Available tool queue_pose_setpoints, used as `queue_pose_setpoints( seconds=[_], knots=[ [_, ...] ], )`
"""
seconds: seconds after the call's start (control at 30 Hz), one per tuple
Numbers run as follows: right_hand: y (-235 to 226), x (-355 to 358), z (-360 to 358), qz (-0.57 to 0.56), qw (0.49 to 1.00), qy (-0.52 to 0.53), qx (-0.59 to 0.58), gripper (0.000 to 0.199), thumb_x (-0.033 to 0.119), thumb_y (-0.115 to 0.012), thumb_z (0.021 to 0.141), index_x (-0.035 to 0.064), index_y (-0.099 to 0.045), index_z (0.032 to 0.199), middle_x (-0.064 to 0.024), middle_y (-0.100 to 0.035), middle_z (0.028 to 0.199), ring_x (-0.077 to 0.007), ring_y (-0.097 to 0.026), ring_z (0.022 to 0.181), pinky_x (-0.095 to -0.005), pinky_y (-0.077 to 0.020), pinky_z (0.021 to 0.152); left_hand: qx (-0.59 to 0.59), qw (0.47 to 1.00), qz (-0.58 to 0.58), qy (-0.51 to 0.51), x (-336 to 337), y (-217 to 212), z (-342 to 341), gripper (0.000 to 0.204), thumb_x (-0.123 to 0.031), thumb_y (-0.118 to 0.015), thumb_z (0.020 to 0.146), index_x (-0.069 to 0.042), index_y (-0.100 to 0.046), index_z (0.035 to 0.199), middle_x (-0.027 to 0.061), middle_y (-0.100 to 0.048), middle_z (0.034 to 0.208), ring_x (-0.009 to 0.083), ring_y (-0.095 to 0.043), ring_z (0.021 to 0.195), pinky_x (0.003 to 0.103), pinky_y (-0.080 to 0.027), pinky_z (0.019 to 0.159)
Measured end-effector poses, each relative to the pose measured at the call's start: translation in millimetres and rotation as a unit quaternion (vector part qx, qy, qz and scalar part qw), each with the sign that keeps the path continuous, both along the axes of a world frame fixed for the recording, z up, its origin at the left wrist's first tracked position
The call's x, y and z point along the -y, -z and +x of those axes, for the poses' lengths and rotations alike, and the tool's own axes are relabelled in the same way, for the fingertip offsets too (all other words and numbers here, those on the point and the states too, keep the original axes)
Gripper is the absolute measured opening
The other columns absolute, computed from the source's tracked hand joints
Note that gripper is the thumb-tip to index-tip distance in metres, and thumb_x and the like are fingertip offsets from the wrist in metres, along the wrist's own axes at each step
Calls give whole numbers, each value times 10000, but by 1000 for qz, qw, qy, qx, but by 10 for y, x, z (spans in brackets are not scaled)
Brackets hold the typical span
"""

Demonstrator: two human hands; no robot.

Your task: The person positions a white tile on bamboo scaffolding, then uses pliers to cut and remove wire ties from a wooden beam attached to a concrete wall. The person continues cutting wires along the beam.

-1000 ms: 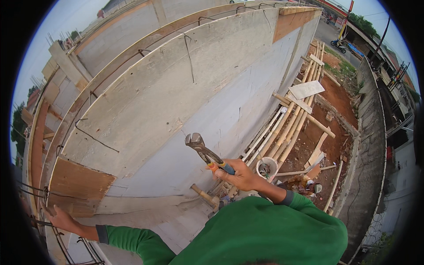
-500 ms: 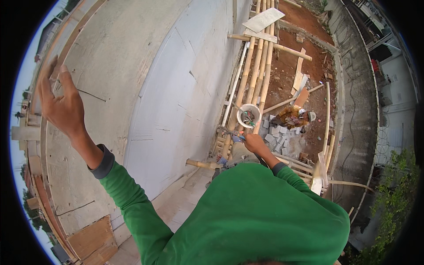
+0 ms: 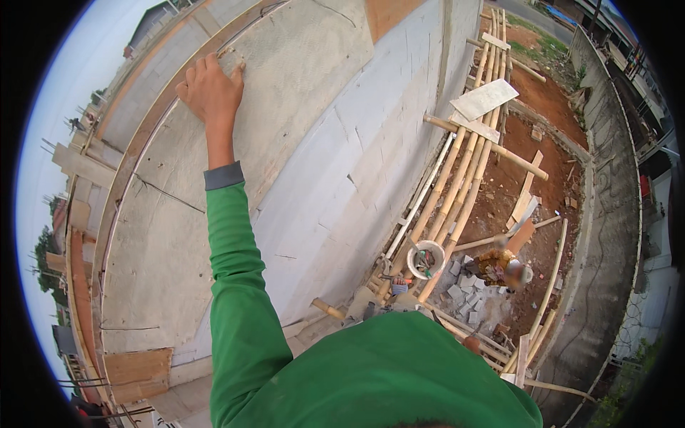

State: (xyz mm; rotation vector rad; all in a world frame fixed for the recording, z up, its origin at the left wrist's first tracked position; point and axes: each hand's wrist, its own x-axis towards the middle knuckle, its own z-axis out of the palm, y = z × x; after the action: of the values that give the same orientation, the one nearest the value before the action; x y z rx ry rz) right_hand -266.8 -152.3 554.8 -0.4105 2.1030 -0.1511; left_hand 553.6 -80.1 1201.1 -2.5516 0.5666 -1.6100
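Observation:
My left hand (image 3: pixel 212 89) is raised at the upper left with its back showing. Its bent fingers hook over the top edge of a large pale formwork panel (image 3: pixel 285 93), and the thumb lies apart on the panel's face; the fingertips are hidden. Only a small patch of my right hand (image 3: pixel 471 344) shows past the green sleeve and shirt, so its fingers and anything in them are out of sight. Ahead of my body, a white bucket (image 3: pixel 437 250) holding several hand tools (image 3: pixel 422 262) stands on bamboo poles (image 3: pixel 467 167).
Beside the scaffold rises a pale block wall (image 3: pixel 335 178). Loose boards (image 3: pixel 485 98) lie across the poles. Below on the ground, a person (image 3: pixel 494 268) crouches by broken grey blocks (image 3: pixel 464 292). Thin wire (image 3: pixel 168 192) sticks out of the panel. A concrete boundary wall (image 3: pixel 606 185) runs along the right.
My left hand has moved right and up onto the panel's edge. My right hand, earlier around a blue-handled tool near the bucket, has drawn back mostly behind my body. The view has shifted left.

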Motion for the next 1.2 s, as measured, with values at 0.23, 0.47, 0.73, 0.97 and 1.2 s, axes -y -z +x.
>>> queue_pose_setpoints(
  seconds=[0.23, 0.47, 0.73, 0.97, 1.2],
  knots=[
    [-218, 229, 758, -23, 978, -135, 158, 293, 29, -518, 998, -5, -501, 708, -154, -474, 515, -249, -457, 354, -424, -347, 333, 34, 999, -15, -2, -8, 65, 87, 580, -589, -826, 828, -187, -761, 1241, -31, -758, 1097, 182, -652, 1036, 429, -388, 894],
    [308, -4, 969, -44, 950, -188, 244, 241, 33, -597, 954, 9, -561, 717, -125, -556, 560, -240, -502, 389, -425, -359, 371, 74, 994, 34, -66, 50, 38, 231, 692, -757, -682, 872, -228, -742, 1315, -15, -759, 1259, 191, -658, 1224, 465, -407, 988],
    [-55, -141, 320, -18, 968, -177, 175, 289, 92, -617, 970, 4, -585, 696, -138, -568, 556, -255, -532, 416, -429, -395, 408, 55, 995, 23, -83, -25, 90, 189, 688, -763, -702, 853, -248, -754, 1306, -39, -762, 1267, 177, -654, 1223, 463, -413, 1005],
    [-340, 344, -18, 1, 988, -133, 79, 339, 144, -634, 984, -1, -606, 678, -150, -578, 552, -268, -558, 439, -432, -427, 440, -66, 993, -97, -13, 119, -78, -63, 598, -644, -795, 845, -221, -766, 1267, 20, -755, 1243, 215, -651, 1178, 455, -413, 1028],
    [-895, 2394, 727, -194, 958, -205, 56, 394, 196, -651, 998, -6, -627, 660, -161, -589, 549, -282, -584, 463, -435, -459, 472, 33, 980, -121, 155, 1638, -288, 281, 517, -508, -814, 891, -175, -759, 1284, 64, -719, 1269, 259, -638, 1223, 441, -455, 1049]
  ],
)
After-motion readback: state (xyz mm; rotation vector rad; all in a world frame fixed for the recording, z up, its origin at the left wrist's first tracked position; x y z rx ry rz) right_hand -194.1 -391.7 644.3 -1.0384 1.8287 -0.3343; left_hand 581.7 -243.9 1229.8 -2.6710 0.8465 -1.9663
